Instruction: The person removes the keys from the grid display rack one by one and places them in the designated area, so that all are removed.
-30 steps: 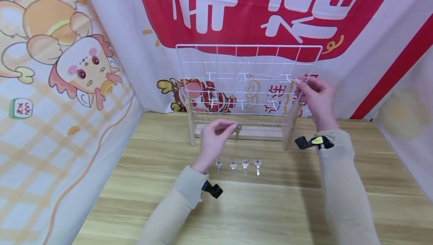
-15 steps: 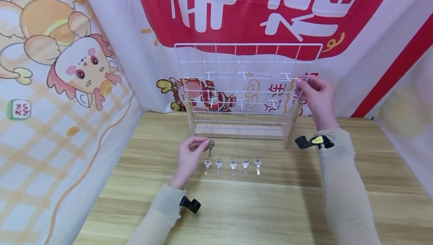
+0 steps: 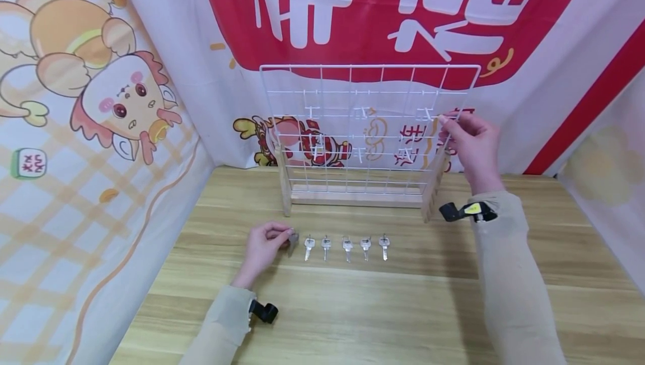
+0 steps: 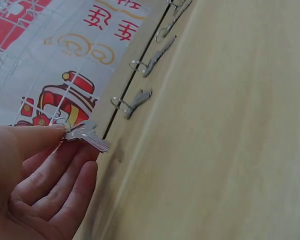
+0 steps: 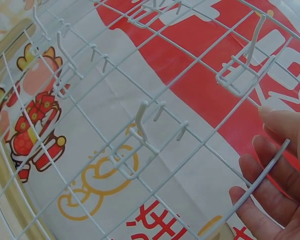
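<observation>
Five keys (image 3: 346,248) lying in a row; left hand (image 3: 264,247) is pinching a sixth key (image 3: 293,240) just left of it — keep spacing even. Right hand (image 3: 471,144) is gripping the wire rack (image 3: 367,92).

A staged tabletop booth: printed cartoon banners (image 3: 101,102) wall in a bare wooden table (image 3: 383,303) on three sides.
</observation>
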`<state>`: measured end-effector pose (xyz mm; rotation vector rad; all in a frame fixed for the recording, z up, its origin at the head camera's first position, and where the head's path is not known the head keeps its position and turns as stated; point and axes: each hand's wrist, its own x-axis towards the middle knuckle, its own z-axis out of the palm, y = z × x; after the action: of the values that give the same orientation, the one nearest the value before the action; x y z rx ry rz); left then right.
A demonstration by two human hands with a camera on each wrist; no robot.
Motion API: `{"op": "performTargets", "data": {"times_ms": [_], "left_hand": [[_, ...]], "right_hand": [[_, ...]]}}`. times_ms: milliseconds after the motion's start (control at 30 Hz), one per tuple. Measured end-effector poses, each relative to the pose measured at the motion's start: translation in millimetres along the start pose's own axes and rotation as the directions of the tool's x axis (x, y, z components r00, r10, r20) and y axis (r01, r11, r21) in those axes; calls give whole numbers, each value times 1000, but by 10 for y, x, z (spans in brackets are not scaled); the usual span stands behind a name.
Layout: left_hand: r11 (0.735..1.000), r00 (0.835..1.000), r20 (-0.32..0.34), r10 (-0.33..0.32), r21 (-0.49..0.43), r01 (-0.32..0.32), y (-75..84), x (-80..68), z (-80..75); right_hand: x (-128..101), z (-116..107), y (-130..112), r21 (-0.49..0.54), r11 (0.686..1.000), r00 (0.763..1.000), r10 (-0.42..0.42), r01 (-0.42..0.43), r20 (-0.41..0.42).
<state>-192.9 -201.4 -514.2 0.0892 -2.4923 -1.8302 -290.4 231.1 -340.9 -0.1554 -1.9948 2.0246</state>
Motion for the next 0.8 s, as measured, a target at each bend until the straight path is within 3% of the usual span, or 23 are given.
{"op": "performTargets", "data": {"times_ms": [433, 800], "left_hand": [[978, 1000, 8, 14, 207, -15, -25, 26, -7], [916, 996, -11, 89, 393, -78, -23, 45, -19]], "right_hand": [[-5, 3, 3, 5, 1000, 1000, 12, -12, -1], [-1, 8, 6, 9, 1000, 1000, 9, -9, 1]]}}
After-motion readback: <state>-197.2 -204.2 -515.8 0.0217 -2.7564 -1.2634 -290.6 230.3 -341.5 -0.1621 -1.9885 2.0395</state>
